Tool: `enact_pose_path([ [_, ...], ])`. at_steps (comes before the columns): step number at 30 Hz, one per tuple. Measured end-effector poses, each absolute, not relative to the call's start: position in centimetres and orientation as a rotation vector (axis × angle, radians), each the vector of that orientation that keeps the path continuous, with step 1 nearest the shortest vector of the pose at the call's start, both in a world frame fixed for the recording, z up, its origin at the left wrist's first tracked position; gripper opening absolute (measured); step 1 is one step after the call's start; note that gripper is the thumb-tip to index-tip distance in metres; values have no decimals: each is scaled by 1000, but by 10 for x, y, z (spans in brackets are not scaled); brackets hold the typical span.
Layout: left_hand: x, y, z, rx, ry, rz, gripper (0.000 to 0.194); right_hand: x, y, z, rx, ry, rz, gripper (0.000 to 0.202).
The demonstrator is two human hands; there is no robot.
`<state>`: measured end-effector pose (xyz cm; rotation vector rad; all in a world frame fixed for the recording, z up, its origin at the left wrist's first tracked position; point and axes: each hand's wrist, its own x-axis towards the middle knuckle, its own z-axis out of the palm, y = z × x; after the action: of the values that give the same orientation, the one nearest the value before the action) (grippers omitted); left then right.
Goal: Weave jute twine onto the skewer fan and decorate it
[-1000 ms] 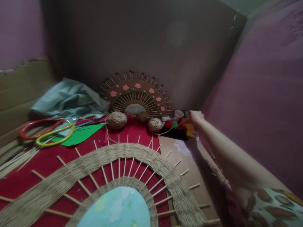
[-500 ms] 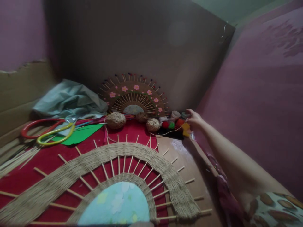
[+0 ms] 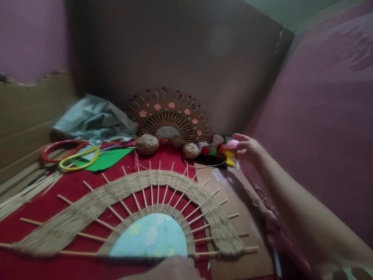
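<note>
A half-round woven fan [image 3: 145,177] of tan twine on thin wooden sticks lies before me, with a light-blue flowered half-circle [image 3: 151,235] at its centre. My left hand [image 3: 170,268] is at the fan's lower edge, its fingers curled and partly cut off by the frame. Reaching far to the right, my right hand [image 3: 249,148] has a small pink lump [image 3: 232,144] between thumb and fingers; what the lump is I cannot make out. Below it are yellow pieces [image 3: 230,159], and to its left a red ball [image 3: 205,151] and a green piece [image 3: 213,152].
A finished-looking fan with pink flowers [image 3: 171,105] leans on the dark back board [image 3: 175,46]. Twine balls [image 3: 147,144] stand before it. At left are red-and-yellow-handled scissors [image 3: 78,157], green paper [image 3: 112,160], a grey-blue cloth [image 3: 96,118] and loose sticks [image 3: 37,190].
My right hand has drawn back slightly, and the pink lump now shows in its fingers. My left hand shows more at the bottom edge. The view has shifted a little.
</note>
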<state>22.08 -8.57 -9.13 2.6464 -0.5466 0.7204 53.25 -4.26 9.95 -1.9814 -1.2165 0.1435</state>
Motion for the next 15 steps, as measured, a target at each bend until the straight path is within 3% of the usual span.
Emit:
enact_pose_path([
  [5,186,-92,-36,2673,-547,809,20,479,-83,113,-1610,-1172,464,53],
  [8,171,-92,-1,2743,-559,618,18,445,-115,108,-1340,-1093,554,38],
  [11,169,-87,12,2600,-453,689,18,409,-137,91,-1171,-1002,683,21],
  [15,173,-71,14,2228,101,707,14,367,-143,65,-998,-961,914,49],
])
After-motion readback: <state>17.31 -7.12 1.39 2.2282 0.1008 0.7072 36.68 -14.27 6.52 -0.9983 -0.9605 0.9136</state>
